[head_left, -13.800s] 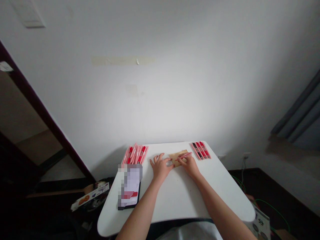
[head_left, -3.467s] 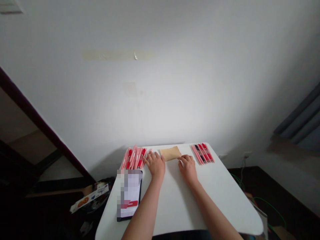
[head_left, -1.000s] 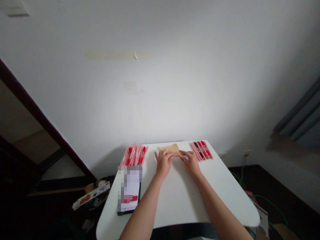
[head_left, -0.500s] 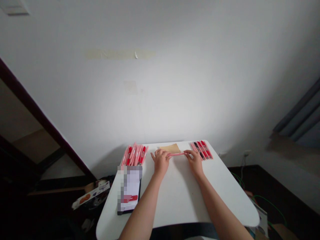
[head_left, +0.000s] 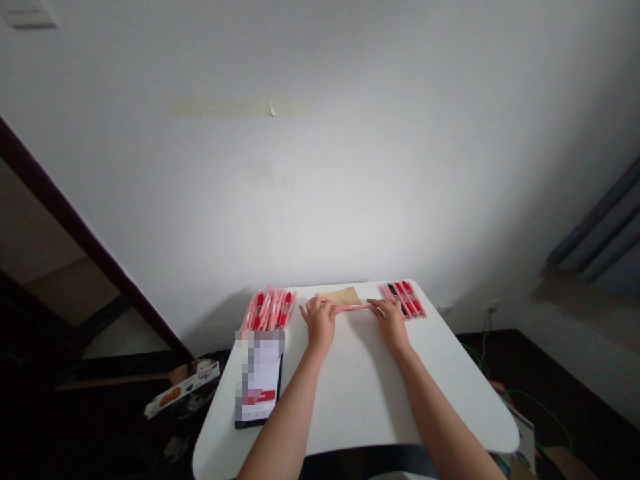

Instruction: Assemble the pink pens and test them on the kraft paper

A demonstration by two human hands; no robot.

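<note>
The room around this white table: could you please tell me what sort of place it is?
Probably a plain room in a home: a small white table against a bare wall, a grey curtain, a low wall socket. The left hand and right hand hold one pink pen.

Your left hand (head_left: 318,320) and right hand (head_left: 391,319) each pinch one end of a pink pen (head_left: 353,307) held crosswise over the white table (head_left: 360,390). At its 12 o'clock lies brown paper (head_left: 343,295), at 9 a pen pile (head_left: 269,310), at 3 a pen row (head_left: 404,299).
</note>
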